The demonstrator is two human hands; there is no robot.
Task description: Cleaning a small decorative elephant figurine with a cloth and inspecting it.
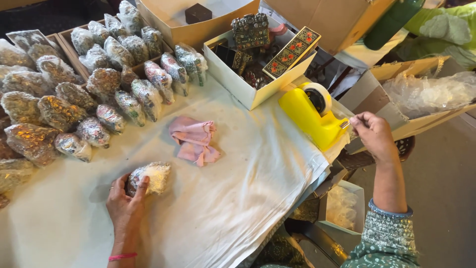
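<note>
Head view: my work surface is a table covered with a white cloth (238, 198). Along its far left side lie rows of wrapped bundles (74, 99), each sealed in clear film, some of them sitting in shallow cardboard trays. At the far edge stands a white box (238, 87) containing decorated ornamental pieces, with a larger cardboard box (173, 25) just behind it. To the right, off the table edge, an open carton (396, 99) holds crumpled clear plastic.

A yellow tape dispenser (310, 116) stands at the right edge of the cloth, loaded with a roll of clear tape. My right hand (374, 134) is at the dispenser's cutting end, fingers pinched together at the tape; the strip itself is too thin to make out.

A crumpled pink cloth (194, 140) lies near the middle of the table, well apart from both hands.

My left hand (126, 198) rests on the cloth at the near left, fingers closed around one wrapped bundle (151, 177), which lies pressed against the table.
</note>
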